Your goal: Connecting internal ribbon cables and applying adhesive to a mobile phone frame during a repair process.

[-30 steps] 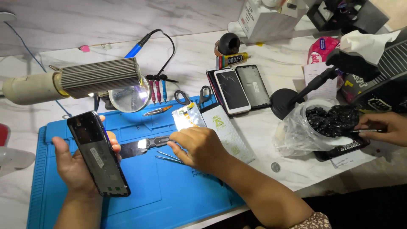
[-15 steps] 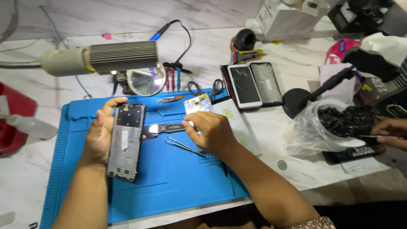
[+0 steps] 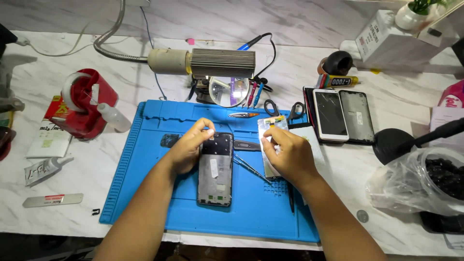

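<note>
White marble tabletop (image 3: 309,38) underneath, and spread across it a blue silicone repair mat (image 3: 145,193) where the work is. Left hand (image 3: 188,150) sits at the top left corner of a dark, opened phone frame (image 3: 215,169) lying flat on the mat, fingertips pinched at its upper edge, so it grips the frame's corner. Right hand (image 3: 287,154) is just beside it, curled over a pale rectangular display panel (image 3: 271,126), thumb and fingers closed on the panel's edge; most of the panel is hidden under the hand. Between the two hands, thin metal tweezers (image 3: 250,167) lie slanted on the mat, close to the frame's right side. Above them hangs a ribbed grey lamp head on a flexible neck (image 3: 222,63), with a round magnifying lens (image 3: 229,91) below it. Off to the right, a white-faced phone (image 3: 330,114) and a black phone frame (image 3: 356,116) lie side by side. Far left stands a red tape dispenser (image 3: 84,108).
</note>
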